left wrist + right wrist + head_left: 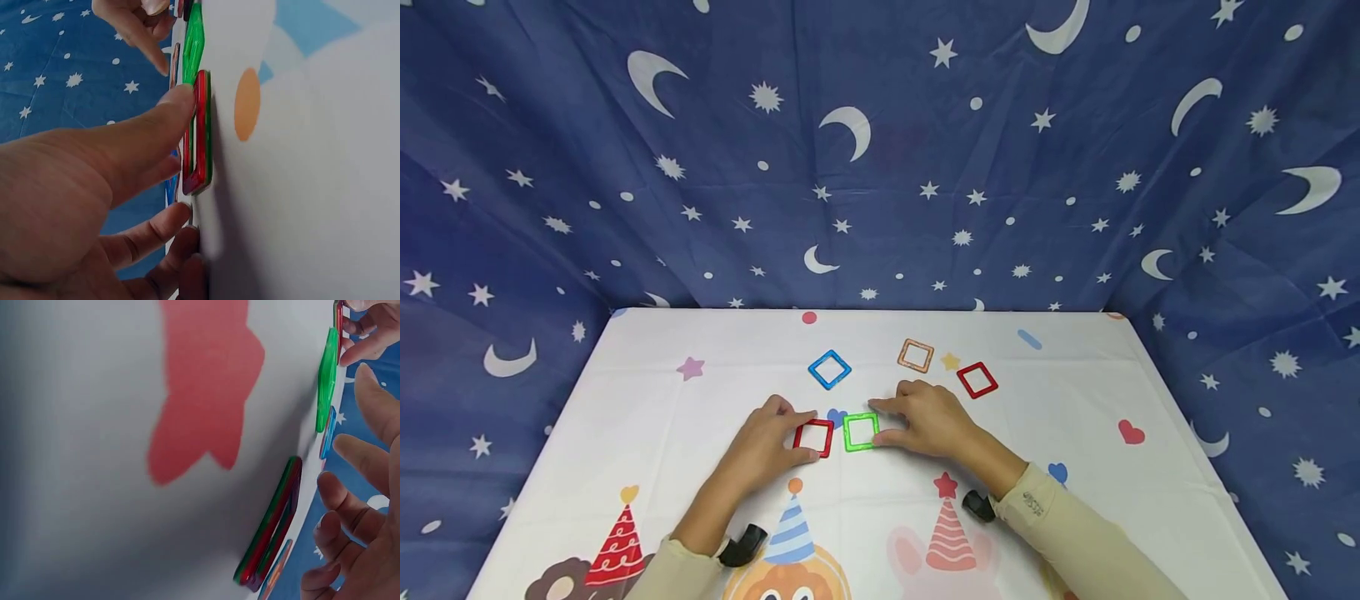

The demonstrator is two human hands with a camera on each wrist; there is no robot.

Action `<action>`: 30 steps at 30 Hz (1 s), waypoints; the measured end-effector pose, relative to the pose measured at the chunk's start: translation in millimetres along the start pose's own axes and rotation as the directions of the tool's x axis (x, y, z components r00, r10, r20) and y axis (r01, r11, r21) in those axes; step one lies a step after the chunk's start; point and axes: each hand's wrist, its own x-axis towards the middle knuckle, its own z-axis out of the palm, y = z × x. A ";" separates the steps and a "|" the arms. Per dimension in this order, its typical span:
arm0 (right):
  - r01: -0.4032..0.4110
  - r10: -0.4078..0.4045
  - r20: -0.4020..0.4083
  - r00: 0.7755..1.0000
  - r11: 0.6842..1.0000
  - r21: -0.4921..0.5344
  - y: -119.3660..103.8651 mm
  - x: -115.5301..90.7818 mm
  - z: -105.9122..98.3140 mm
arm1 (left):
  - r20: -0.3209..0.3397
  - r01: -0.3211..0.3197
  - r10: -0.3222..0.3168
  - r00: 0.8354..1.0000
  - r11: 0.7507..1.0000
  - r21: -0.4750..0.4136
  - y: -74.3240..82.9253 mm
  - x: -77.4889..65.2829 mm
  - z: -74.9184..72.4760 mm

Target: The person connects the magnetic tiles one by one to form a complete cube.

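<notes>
From the head, the left hand pinches a red square tile, with its thumb at the bottom edge and a finger at the top. Just beside it, with a little gap between, is a green square tile. The right hand is at the green tile's other side, its thumb and pointing finger spread wide. Both tiles are on a white tablecloth with party pictures. Farther back are a blue square tile, an orange square tile and a second red square tile. A dark blue cloth with moons and stars hangs behind.

From the left wrist, the thumb presses on the edge of the red tile. The green tile is just past it, and a right-hand finger points down near it.

From the right wrist, the right hand's fingers are apart. I can't tell if any touches the green tile. The second red tile is close by, near the orange one.
</notes>
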 end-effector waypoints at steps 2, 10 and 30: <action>0.004 -0.004 0.009 1.000 1.000 -0.021 -1.7 2.5 1.6 | 0.007 -0.004 0.004 1.000 1.000 -0.004 -1.3 0.5 -0.5; -0.003 0.008 0.043 0.999 0.994 -0.109 -7.4 8.4 3.5 | -0.006 -0.021 0.021 1.000 1.000 -0.001 -1.8 1.9 1.4; -0.155 0.151 0.125 0.981 0.988 0.023 -15.1 27.8 -1.1 | -0.015 0.007 -0.006 1.000 1.000 0.016 1.9 3.4 9.1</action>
